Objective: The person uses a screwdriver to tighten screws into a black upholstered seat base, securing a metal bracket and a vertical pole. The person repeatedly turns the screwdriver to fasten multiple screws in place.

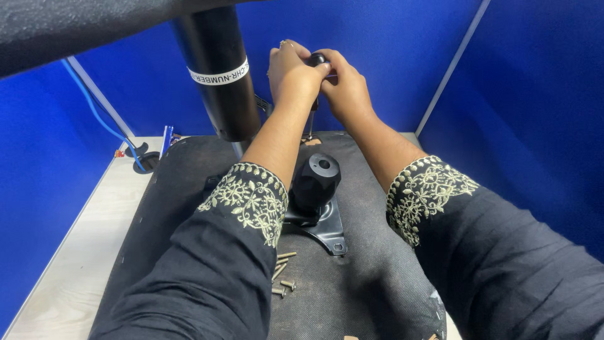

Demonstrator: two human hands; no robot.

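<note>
Both hands are clamped together on the black handle of a screwdriver (316, 60), the left hand (291, 74) wrapped over the top, the right hand (343, 85) closed against its side; the shaft stands upright at the far edge of the dark seat base (182, 182). A black metal bracket (318, 217) with its knob is seen near the middle of the seat base, and several loose screws (282, 272) are left lying just nearer than the bracket, so fastening is judged only partly done. A black cylinder (217, 69) rises left of the screwdriver. The seat base is carried on a pale wooden bench (69, 264), enclosed by blue partition walls (390, 56)
</note>
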